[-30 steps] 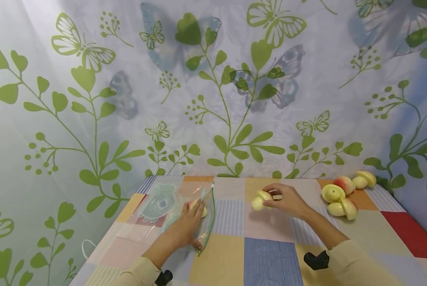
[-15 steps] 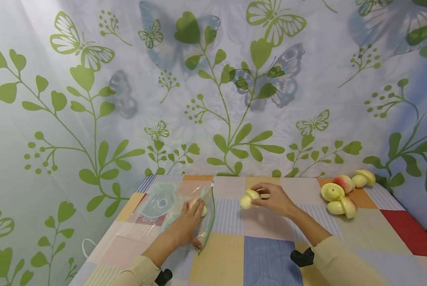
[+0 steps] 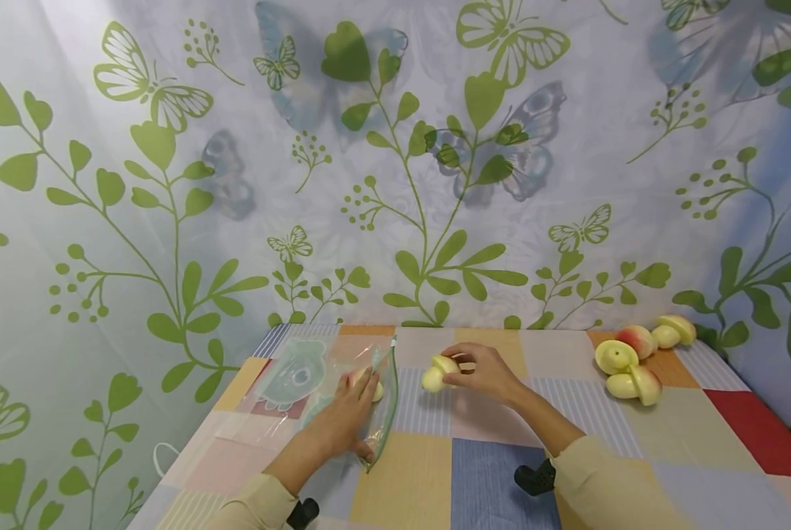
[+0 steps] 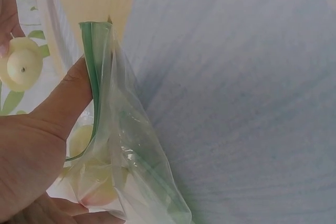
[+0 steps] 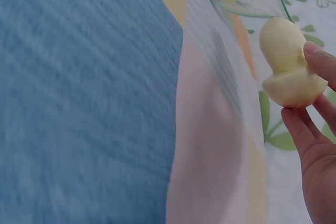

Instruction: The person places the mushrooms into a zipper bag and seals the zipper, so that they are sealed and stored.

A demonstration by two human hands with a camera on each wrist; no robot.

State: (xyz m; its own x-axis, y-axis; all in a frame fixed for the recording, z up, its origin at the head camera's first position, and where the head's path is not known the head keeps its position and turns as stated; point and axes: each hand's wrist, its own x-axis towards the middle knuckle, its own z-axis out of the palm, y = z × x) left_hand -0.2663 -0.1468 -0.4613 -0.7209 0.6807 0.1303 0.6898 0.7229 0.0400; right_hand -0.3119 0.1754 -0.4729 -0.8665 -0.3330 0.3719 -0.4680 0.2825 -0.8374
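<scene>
A yellow toy mushroom with a reddish cap [image 5: 283,45] is pinched in my right hand [image 3: 484,374], above the table and right of the bag's mouth. My left hand [image 3: 342,419] lies on a clear zip bag [image 3: 236,423] with a green zip edge, its fingers extended. In the left wrist view the thumb [image 4: 65,98] touches the green zip edge [image 4: 92,61]. Inside the bag is at least one toy mushroom [image 4: 97,182], partly hidden by the hand and the plastic. The bag bears a pale green cartoon print.
Several more toy mushrooms [image 3: 624,386] lie grouped at the table's back right. A patchwork cloth [image 3: 501,478] covers the table. Behind it hangs a curtain [image 3: 395,184] printed with leaves and butterflies. A white cord [image 3: 160,456] shows by the left edge.
My right hand has moved left with the toy mushroom, closer to the bag's mouth. The left hand and the bag have stayed in place.
</scene>
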